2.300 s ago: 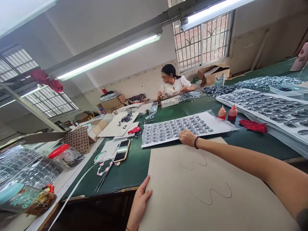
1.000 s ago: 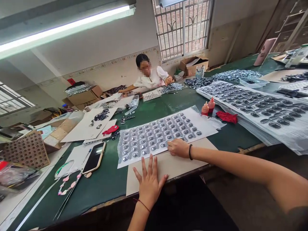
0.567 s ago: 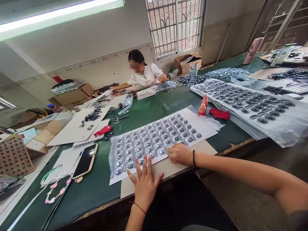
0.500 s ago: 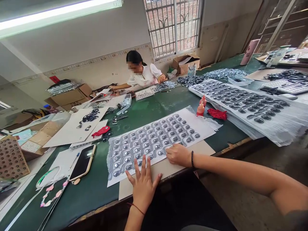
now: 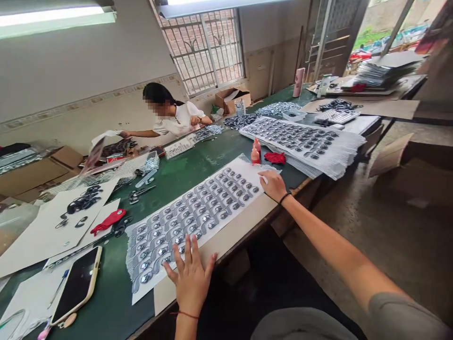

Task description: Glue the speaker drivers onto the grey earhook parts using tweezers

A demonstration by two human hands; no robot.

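Note:
A long white sheet [image 5: 198, 208] covered with rows of silver-and-black ornament pieces lies on a beige cardboard board [image 5: 230, 233] at the near edge of the green table [image 5: 198, 163]. My left hand [image 5: 191, 276] rests flat on the sheet's near left part and the board, fingers spread. My right hand [image 5: 272, 184] lies on the sheet's far right end, fingers down on the paper, holding nothing that I can see. Two red glue bottles [image 5: 255, 152] and a red cloth [image 5: 275, 157] stand just beyond that hand.
A phone [image 5: 78, 283] lies near left. White boards with dark pieces [image 5: 53, 222] are further left. A tall stack of filled sheets [image 5: 300, 141] sits at the right. Another person [image 5: 170, 118] sits across the table. Cardboard boxes [image 5: 231, 99] stand at the far end.
The view has swung to the right. My right hand slid along the sheet to its right end. My left hand stays flat at the near edge.

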